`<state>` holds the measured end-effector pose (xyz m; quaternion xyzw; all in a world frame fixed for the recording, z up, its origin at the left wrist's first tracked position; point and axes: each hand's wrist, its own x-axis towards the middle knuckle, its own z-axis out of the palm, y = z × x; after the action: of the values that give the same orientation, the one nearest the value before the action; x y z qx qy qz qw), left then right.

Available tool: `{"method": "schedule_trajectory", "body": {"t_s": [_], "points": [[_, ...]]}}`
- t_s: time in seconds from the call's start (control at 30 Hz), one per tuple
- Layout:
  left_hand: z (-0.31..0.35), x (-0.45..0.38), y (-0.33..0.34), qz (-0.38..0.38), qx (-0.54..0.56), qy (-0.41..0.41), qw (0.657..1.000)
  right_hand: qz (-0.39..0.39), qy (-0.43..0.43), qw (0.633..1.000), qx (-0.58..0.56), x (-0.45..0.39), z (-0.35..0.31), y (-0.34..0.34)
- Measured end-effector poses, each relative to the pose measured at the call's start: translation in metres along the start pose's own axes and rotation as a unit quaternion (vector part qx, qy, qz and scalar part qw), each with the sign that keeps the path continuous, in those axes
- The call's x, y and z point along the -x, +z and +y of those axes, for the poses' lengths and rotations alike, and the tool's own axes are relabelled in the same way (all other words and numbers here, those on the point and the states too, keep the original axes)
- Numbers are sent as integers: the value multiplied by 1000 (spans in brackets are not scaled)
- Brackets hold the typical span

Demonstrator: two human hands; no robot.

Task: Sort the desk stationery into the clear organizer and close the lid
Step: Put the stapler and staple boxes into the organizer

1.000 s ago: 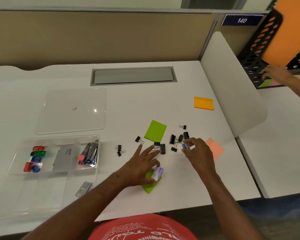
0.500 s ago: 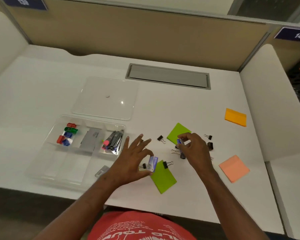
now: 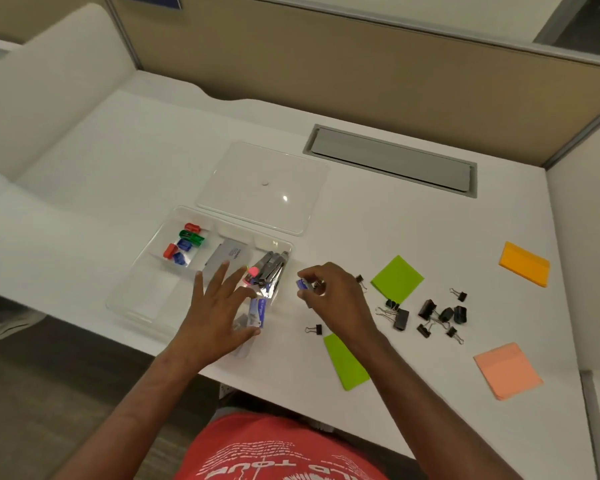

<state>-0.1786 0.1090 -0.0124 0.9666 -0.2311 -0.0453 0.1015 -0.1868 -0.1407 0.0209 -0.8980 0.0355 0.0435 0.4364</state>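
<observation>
The clear organizer (image 3: 136, 299) sits at the desk's front left and holds coloured sharpeners (image 3: 184, 242), a grey box (image 3: 229, 258) and several pens (image 3: 269, 268). Its clear lid (image 3: 264, 188) lies flat behind it. My left hand (image 3: 219, 306) hovers over the organizer's right front corner, fingers spread, thumb and forefinger pinching a small blue-and-white box (image 3: 257, 311). My right hand (image 3: 329, 292) is just right of the organizer and pinches a small blue item (image 3: 302, 284) at its fingertips. Several black binder clips (image 3: 426, 313) lie scattered to the right.
Two green sticky pads (image 3: 397, 278) (image 3: 347, 363), an orange pad (image 3: 523, 265) and a peach pad (image 3: 508, 370) lie on the white desk (image 3: 395, 220). A grey cable hatch (image 3: 392, 161) sits at the back. Partition walls stand behind and at both sides.
Both hands have moved left from the clip pile toward the organizer, each carrying its small blue item. The view has swung left with them.
</observation>
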Motion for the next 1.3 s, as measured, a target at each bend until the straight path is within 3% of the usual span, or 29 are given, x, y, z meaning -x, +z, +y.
{"method": "schedule_trajectory", "body": {"t_s": [0.3, 0.53, 0.8, 1.03, 1.2, 1.3], "points": [[-15, 24, 9, -38, -13, -82, 996, -91, -106, 990, 1, -1, -39, 33], [-16, 31, 6, -32, -1, -95, 995, -51, -155, 985, 58, 4, -28, 30], [24, 4, 8, -2, 49, -29, 998, 36, -102, 988, 110, 15, 11, -2], [70, -23, 10, 33, 67, 102, 992, 115, -45, 986, 109, 36, 48, -40], [104, -33, 24, -19, 52, 154, 987, 149, 2, 981, 123, 55, 75, -63], [123, -34, 40, -37, -18, 252, 967, 169, 31, 977, 126, 68, 89, -74]]}}
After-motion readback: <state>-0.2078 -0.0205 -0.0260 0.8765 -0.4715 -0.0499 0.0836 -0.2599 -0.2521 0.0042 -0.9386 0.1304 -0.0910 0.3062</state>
